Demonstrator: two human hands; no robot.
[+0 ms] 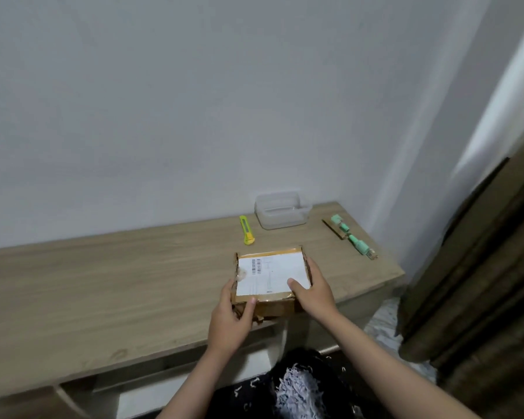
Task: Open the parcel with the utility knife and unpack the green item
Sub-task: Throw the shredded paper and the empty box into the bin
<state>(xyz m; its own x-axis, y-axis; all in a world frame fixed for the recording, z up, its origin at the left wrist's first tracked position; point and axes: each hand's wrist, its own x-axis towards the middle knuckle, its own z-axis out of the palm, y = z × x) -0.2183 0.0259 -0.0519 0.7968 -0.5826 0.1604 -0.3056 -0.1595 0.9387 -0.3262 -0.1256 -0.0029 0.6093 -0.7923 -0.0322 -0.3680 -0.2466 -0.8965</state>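
A flat brown cardboard parcel (270, 276) with a white shipping label sits near the front edge of the wooden table (118, 282). My left hand (232, 319) grips its near left corner, thumb on top. My right hand (313, 290) grips its right side, thumb pressing on the label. The yellow utility knife (246, 229) lies on the table behind the parcel, untouched. A green item (353, 238) in clear packaging lies at the table's right end.
A clear plastic container (282, 213) stands against the wall behind the parcel. A brown curtain (481, 267) hangs at the right. The table's right edge is close to the green item. My lap shows below the table front.
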